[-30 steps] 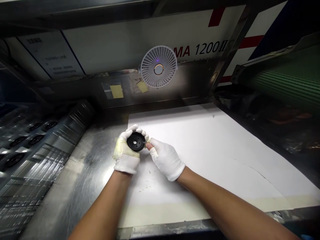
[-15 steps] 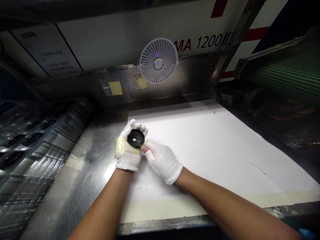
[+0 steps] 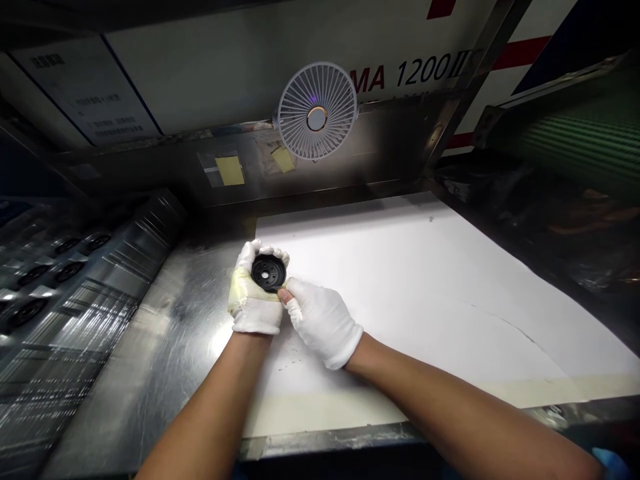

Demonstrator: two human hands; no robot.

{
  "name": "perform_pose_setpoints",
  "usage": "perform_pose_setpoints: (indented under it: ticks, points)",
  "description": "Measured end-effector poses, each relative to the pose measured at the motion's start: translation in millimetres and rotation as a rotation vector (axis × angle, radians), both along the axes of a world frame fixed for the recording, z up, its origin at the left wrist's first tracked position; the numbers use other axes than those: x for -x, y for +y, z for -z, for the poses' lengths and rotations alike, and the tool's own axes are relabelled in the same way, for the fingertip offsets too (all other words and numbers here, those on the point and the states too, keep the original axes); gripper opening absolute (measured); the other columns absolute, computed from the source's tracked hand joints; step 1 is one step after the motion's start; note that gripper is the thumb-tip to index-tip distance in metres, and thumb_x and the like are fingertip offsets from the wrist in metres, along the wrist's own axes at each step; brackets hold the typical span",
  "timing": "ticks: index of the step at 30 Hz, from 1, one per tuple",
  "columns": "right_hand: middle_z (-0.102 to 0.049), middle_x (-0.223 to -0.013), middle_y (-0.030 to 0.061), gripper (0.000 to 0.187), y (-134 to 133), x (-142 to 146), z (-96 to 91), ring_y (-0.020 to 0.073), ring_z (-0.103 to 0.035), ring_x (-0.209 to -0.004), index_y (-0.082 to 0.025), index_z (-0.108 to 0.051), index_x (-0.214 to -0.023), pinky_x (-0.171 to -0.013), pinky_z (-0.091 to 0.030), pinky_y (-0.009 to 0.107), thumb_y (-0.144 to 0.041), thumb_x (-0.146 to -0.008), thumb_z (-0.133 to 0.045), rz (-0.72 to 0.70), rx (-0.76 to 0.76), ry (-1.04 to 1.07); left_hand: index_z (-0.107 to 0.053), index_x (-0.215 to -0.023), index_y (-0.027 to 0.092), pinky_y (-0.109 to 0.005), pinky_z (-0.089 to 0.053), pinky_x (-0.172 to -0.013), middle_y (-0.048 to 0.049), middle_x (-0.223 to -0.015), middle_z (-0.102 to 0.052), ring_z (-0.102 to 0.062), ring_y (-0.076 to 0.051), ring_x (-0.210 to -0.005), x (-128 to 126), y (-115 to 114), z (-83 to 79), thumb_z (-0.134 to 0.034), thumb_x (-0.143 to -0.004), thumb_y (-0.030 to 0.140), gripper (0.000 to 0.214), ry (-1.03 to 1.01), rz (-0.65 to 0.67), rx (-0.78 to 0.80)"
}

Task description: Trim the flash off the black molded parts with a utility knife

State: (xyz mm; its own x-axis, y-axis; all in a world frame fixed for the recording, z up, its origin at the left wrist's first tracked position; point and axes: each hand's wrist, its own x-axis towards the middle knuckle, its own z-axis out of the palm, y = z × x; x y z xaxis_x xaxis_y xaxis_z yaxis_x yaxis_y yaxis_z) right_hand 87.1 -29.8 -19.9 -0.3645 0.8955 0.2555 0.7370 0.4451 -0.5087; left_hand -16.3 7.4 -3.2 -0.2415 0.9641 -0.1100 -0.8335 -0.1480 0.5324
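Note:
My left hand [image 3: 253,303], in a white glove with yellowish tape across the palm, is closed around a small round black disc [image 3: 269,272] with holes in its face. The disc is held upright facing me, just above the left edge of a white sheet [image 3: 425,293]. My right hand [image 3: 320,320], also gloved in white with a bare fingertip showing, is pinched against the lower right rim of the disc.
The white sheet lies on a shiny metal table [image 3: 165,347]. A tray of several similar black discs [image 3: 45,280] sits to the left. A small white fan [image 3: 317,111] hangs on the back wall. Dark machinery with a green ribbed part [image 3: 575,147] stands at right.
Both hands with the disc have shifted slightly left and closer together; the view has tipped down a little. The grip on the disc is unchanged.

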Motion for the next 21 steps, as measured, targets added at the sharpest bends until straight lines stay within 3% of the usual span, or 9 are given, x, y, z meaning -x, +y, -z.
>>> perform_pose_setpoints:
  ticks: [4,8,14,21]
  points:
    - [-0.06,-0.077,-0.0025,0.021,2,-4,-0.4,0.0137,-0.053,-0.066,-0.023,-0.052,-0.085,-0.058,-0.029,0.025,-0.029,-0.093,-0.033,-0.01,-0.008,0.019,-0.057,-0.088,0.017,-0.038,-0.047,-0.075,-0.0041,-0.076,-0.058,-0.058,-0.017,-0.075,2,-6,-2.1,-0.054,-0.072,0.018,0.017,0.073,0.081,0.007]
    - [-0.061,-0.082,-0.0001,0.025,8,-12,-1.5,0.0142,-0.055,-0.07,-0.022,-0.052,-0.096,-0.061,-0.032,0.024,-0.031,-0.094,-0.029,0.028,0.04,0.065,-0.058,-0.094,0.013,-0.043,-0.048,-0.068,-0.0103,-0.082,-0.06,-0.059,-0.024,-0.077,5,-8,-7.4,-0.048,-0.07,0.02,0.027,0.116,0.232,0.073]
    - [-0.061,-0.077,-0.0017,0.026,7,-10,-1.7,0.0143,-0.053,-0.064,-0.023,-0.052,-0.089,-0.055,-0.028,0.025,-0.034,-0.094,-0.029,0.067,0.037,-0.018,-0.055,-0.069,0.014,-0.028,-0.047,-0.061,-0.0007,-0.061,-0.051,-0.053,-0.012,-0.059,1,-1,-7.2,-0.055,-0.073,0.018,0.005,0.028,0.124,0.059]
    - [-0.06,-0.082,-0.0014,0.023,-1,-2,-3.3,0.014,-0.054,-0.07,-0.022,-0.053,-0.087,-0.059,-0.029,0.026,-0.031,-0.093,-0.033,-0.004,0.025,-0.027,-0.056,-0.077,0.017,-0.032,-0.048,-0.073,-0.0001,-0.065,-0.054,-0.056,-0.012,-0.066,0,-3,0.3,-0.056,-0.071,0.017,0.006,0.027,0.034,-0.003]
